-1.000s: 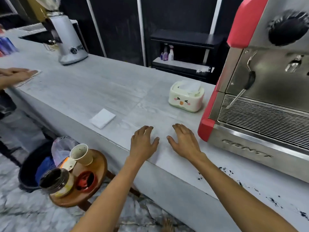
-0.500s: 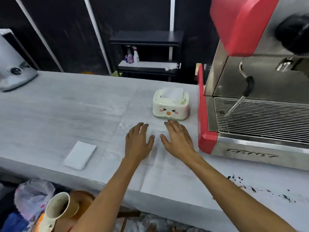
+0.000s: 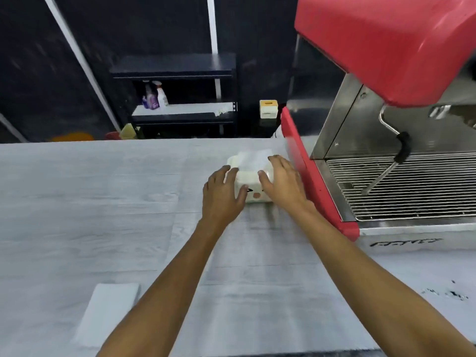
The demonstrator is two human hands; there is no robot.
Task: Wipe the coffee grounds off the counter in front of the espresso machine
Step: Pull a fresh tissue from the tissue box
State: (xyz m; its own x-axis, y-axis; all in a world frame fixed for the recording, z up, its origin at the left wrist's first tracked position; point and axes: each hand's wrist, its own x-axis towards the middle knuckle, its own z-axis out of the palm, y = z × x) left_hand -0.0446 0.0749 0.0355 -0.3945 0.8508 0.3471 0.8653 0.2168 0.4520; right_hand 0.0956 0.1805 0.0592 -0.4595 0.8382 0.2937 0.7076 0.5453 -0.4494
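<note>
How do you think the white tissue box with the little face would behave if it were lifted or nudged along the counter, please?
The tissue box looks like a rigid, smooth-walled shell, so it would probably keep its shape but could slip against bare fingers. Its low, wide form suggests sliding rather than tipping on the counter. The sheet at its top is thin and floppy; pulling it may drag a light box along.

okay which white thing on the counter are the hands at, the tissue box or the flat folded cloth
The tissue box with the cartoon face, beside the espresso machine: both hands flank it. The folded cloth lies untouched near the counter's front edge.
</note>
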